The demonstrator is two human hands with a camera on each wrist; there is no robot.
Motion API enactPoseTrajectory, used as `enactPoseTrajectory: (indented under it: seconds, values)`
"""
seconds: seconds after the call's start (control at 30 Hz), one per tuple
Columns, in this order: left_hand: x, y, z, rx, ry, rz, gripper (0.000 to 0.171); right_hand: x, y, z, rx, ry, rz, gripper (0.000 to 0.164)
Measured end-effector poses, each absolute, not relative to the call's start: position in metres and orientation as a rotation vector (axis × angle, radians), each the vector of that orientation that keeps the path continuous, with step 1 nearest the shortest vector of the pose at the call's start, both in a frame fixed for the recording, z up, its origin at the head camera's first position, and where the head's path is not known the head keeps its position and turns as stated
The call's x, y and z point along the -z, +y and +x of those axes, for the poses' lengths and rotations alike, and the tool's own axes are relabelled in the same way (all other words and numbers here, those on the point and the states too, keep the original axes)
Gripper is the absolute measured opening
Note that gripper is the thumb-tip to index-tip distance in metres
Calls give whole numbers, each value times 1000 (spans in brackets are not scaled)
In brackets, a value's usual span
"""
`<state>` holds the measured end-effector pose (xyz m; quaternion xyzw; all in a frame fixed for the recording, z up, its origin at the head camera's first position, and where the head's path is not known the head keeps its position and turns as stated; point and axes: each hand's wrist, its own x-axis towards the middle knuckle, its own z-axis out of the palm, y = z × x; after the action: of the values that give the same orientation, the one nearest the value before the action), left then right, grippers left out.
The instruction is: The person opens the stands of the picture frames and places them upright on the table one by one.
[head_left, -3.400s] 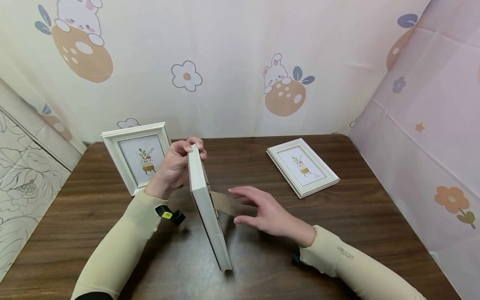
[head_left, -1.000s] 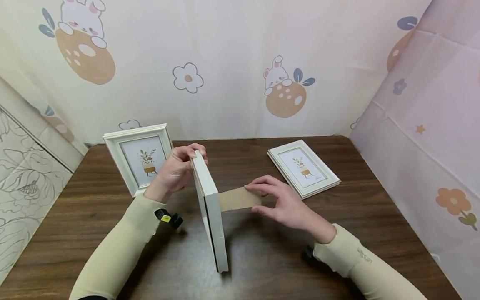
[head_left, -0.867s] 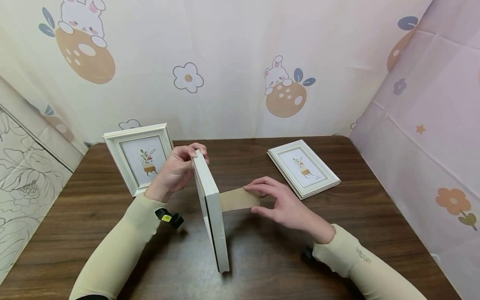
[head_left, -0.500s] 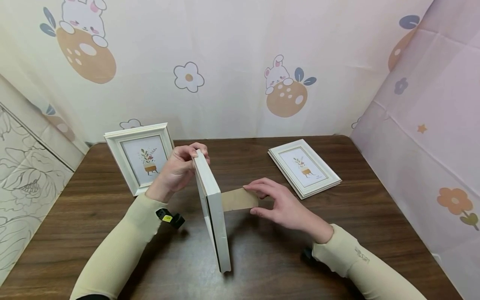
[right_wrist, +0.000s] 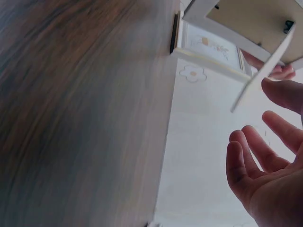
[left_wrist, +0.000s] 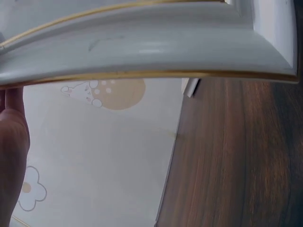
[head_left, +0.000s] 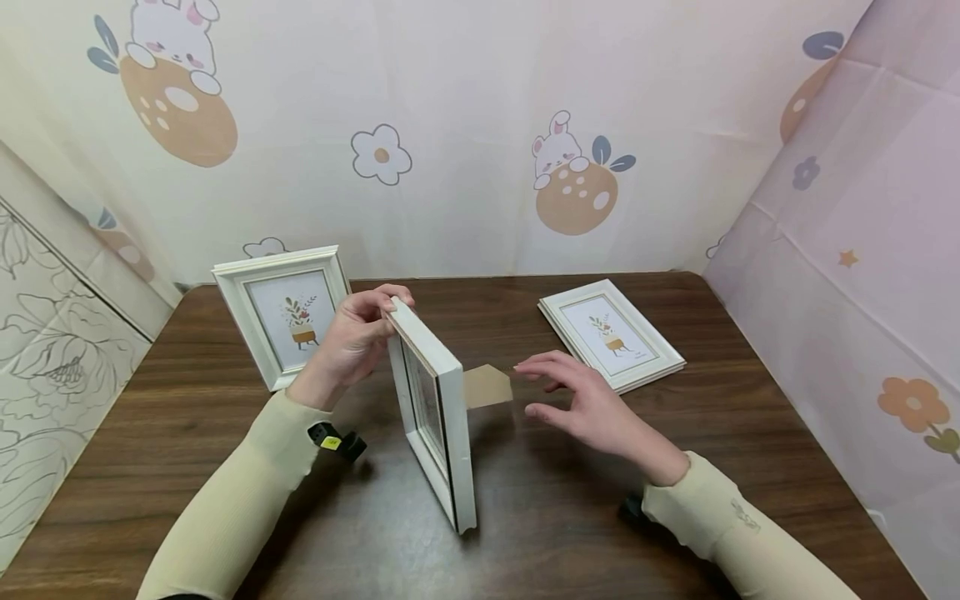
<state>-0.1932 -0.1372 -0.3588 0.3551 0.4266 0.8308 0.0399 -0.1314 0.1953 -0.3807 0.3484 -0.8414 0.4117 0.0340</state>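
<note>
My left hand (head_left: 352, 346) grips the top edge of a white picture frame (head_left: 462, 454), held upright with its glazed front turned left. In the left wrist view the frame's gold-edged moulding (left_wrist: 142, 42) fills the top. A tan easel-back stand (head_left: 487, 387) sticks out from the frame's back towards the right. Just beyond the stand's free end is my right hand (head_left: 592, 408), fingers loosely spread and holding nothing. The right wrist view shows the stand (right_wrist: 265, 68) nearly edge-on beside the thumb, below the frame's tan backing (right_wrist: 251, 19).
A second white frame with a potted-plant print (head_left: 288, 312) stands at the back left, partly behind my left hand. Another such frame (head_left: 611, 333) lies face up at the back right. The dark wooden table (head_left: 570, 517) meets a patterned curtain (head_left: 450, 225) behind.
The stand has swung out from the frame's back. My right hand, earlier at the stand's end, has moved off it to the right. The frame has turned, showing more of its front.
</note>
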Motion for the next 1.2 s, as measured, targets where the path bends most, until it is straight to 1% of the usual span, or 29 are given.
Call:
enactPoseTrajectory:
  seconds: [0.43,0.67,0.8,1.03,1.2]
  values:
    - [354,-134,-180,-2633,1511,857,17,382,228,-133,-1247,-2617,902,28]
    - [344,-128,-170,-2629,1621,720,19,388,244,-139,-1211,-2649,825,27]
    - [340,-126,-168,-2645,1701,687,24,389,251,-143,-1196,-2672,787,26]
    - [338,-125,-176,-2675,1901,608,39,386,257,-146,-1182,-2671,726,25]
    - [336,-124,-183,-2717,1966,554,37,388,254,-143,-1175,-2682,780,26]
